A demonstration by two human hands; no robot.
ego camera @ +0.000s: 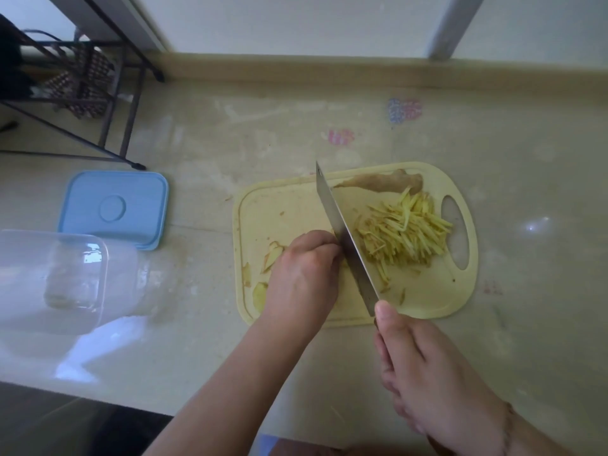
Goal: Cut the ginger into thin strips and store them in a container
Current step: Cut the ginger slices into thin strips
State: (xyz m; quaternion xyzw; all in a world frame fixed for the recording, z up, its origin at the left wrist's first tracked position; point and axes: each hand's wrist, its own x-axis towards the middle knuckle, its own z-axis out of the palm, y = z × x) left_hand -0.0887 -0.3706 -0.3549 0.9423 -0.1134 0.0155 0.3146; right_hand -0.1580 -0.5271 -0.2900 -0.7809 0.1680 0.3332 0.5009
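Beige countertop (493,159), pale yellow plastic cutting board (279,199): slicing step underway. Left hand (304,268) curls over ginger slices; right hand (418,366) grips steel cleaver (345,238). Next: sweep yellow ginger strips (404,232), 3 o'clock, into clear plastic container (52,278), 9 o'clock.

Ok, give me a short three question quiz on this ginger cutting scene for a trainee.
1. True or false: the blue lid is on the clear container.
2. Which hand grips the knife: A left hand, B right hand?
3. Fill in: the pile of ginger strips lies on the ______ side of the blade, on the cutting board.

Key: 1 false, it lies beside it; 2 B; 3 right.
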